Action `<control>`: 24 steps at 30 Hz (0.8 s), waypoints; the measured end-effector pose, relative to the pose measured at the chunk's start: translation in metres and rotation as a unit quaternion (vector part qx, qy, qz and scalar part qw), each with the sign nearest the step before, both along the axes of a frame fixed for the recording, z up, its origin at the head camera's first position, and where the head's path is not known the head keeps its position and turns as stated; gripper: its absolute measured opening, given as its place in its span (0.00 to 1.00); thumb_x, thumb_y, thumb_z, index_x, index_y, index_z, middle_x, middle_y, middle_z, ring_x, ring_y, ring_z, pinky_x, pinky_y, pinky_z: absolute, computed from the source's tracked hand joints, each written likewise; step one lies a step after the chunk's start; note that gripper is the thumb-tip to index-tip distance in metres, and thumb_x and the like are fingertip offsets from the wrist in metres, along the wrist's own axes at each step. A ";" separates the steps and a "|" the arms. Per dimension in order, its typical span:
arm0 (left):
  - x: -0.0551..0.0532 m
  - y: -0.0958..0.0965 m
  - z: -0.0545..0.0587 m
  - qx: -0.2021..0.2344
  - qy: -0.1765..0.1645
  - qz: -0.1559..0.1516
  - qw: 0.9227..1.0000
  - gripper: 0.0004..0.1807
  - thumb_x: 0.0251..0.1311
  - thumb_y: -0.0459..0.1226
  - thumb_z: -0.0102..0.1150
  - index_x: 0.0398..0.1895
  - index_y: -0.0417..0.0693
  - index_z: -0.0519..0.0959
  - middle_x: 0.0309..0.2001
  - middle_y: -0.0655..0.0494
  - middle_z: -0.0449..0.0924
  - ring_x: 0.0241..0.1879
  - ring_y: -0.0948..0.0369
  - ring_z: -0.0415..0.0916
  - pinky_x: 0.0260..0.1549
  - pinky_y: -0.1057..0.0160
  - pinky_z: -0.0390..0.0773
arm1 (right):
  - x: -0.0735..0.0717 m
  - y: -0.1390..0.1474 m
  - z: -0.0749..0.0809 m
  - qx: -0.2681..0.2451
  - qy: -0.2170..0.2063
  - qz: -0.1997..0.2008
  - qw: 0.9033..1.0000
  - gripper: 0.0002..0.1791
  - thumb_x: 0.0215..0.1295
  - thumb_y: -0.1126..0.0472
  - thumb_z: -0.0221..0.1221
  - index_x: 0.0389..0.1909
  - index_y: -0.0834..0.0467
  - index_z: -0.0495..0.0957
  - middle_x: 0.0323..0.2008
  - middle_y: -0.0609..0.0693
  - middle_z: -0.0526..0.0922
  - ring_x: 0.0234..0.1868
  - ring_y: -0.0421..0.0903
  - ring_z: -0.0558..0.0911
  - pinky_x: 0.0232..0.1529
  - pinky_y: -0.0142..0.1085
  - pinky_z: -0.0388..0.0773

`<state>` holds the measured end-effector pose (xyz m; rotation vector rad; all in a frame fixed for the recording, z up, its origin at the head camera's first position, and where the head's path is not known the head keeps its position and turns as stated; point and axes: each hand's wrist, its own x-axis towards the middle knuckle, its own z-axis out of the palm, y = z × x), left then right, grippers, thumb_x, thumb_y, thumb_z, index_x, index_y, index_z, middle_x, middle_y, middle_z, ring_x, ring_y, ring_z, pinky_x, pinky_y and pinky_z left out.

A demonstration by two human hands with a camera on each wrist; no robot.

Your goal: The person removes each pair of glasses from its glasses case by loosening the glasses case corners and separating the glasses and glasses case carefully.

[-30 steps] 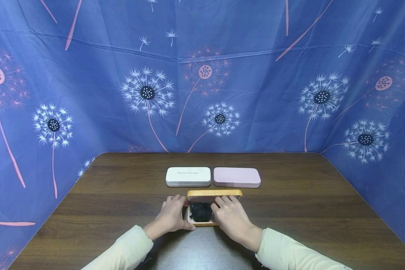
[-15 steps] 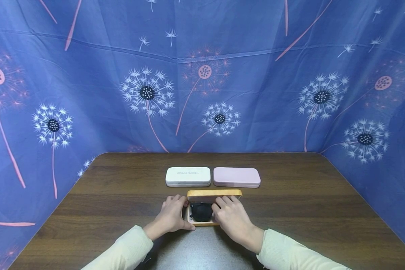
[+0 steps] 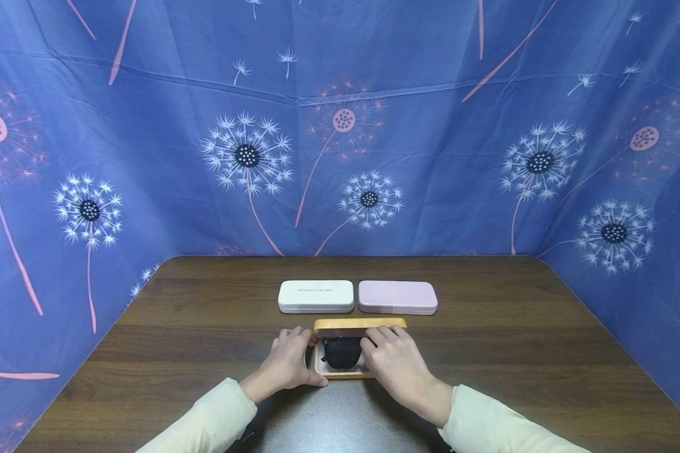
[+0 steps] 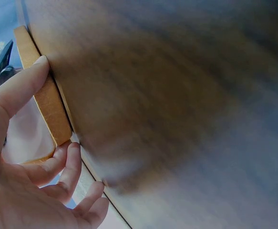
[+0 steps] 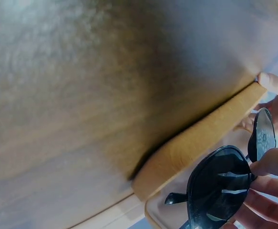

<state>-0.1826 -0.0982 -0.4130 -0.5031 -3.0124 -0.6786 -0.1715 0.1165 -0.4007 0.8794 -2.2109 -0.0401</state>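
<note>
An orange-brown glasses case (image 3: 340,323) stands with its lid raised on the table. My left hand (image 3: 289,360) grips its left end, with the thumb on the case's front wall (image 4: 50,105) and the fingertips around the back corner. Black sunglasses (image 3: 342,353) are over the pale inside of the case. My right hand (image 3: 401,371) pinches them at the bridge between thumb and fingers. In the right wrist view both dark lenses (image 5: 220,183) show, tilted above the case's front wall. My right fingers hide part of the sunglasses in the head view.
Behind the open case, a white glasses case (image 3: 316,297) with printed lettering and a pink glasses case (image 3: 398,297) lie closed, side by side. The brown wooden table (image 3: 181,327) meets a blue dandelion-print cloth (image 3: 430,157) at its back and sides.
My right hand has moved a little to the right, and the sunglasses have shifted right and turned, showing a rounder lens. My left hand and the case have stayed put.
</note>
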 end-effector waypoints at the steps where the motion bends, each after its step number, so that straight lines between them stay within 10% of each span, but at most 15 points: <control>1: 0.000 0.000 0.000 0.000 0.000 0.000 1.000 0.38 0.21 0.51 0.78 0.39 0.42 0.74 0.38 0.52 0.73 0.43 0.49 0.67 0.42 0.51 0.65 | 0.000 0.001 0.001 -0.001 0.003 0.001 1.000 0.07 0.39 0.64 0.66 0.18 0.54 0.76 0.23 0.45 0.78 0.24 0.42 0.77 0.24 0.33 0.69; 24: -0.001 0.000 -0.001 0.003 0.005 -0.002 1.000 0.36 0.20 0.50 0.78 0.37 0.44 0.73 0.37 0.53 0.73 0.43 0.49 0.67 0.42 0.51 0.65 | 0.011 0.034 0.013 -0.015 0.001 0.007 1.000 0.09 0.36 0.65 0.66 0.21 0.54 0.77 0.26 0.45 0.80 0.28 0.43 0.78 0.29 0.34 0.69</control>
